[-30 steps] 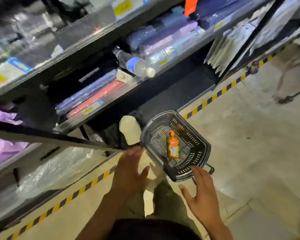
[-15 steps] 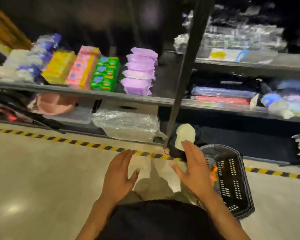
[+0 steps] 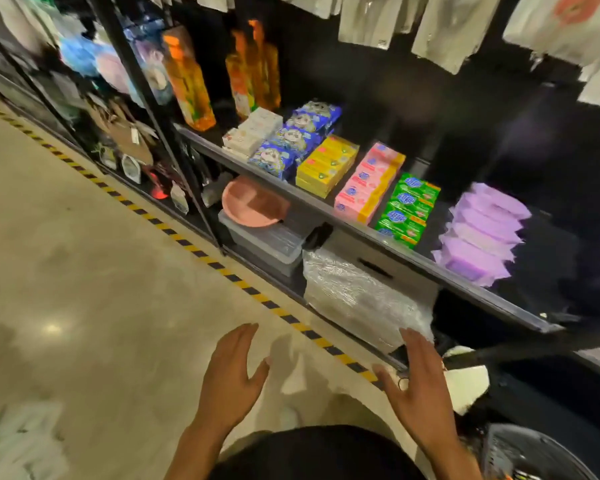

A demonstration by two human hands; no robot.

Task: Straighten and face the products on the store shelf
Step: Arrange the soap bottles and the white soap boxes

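Purple packs (image 3: 482, 237) sit stacked at the right end of the shelf (image 3: 361, 233), a little fanned and uneven. To their left come green boxes (image 3: 407, 211), pink boxes (image 3: 368, 183), yellow boxes (image 3: 326, 164), blue packs (image 3: 295, 140) and small white boxes (image 3: 253, 131), each kind in its own row running back from the shelf's front lip. Orange bottles (image 3: 187, 77) stand behind the white boxes, too blurred to read.

Under the shelf a pink dish (image 3: 253, 202) rests on a clear lidded tub (image 3: 267, 244), and just beside the tub lies a bundle (image 3: 354, 299) wrapped in crinkled film.

Both hands hover low over the floor (image 3: 84, 271), well short of the shelved goods. The left hand (image 3: 232, 379) is spread, fingers straight, thumb out, holding nothing. The right hand (image 3: 420, 386) is also flat-fingered and empty; its fingertips overlap the bundle's lower corner in view, but I cannot tell whether they touch it.

Yellow-and-black tape (image 3: 187, 244) lines the foot of the shelving, and a dark basket (image 3: 534, 452) shows at the bottom right corner
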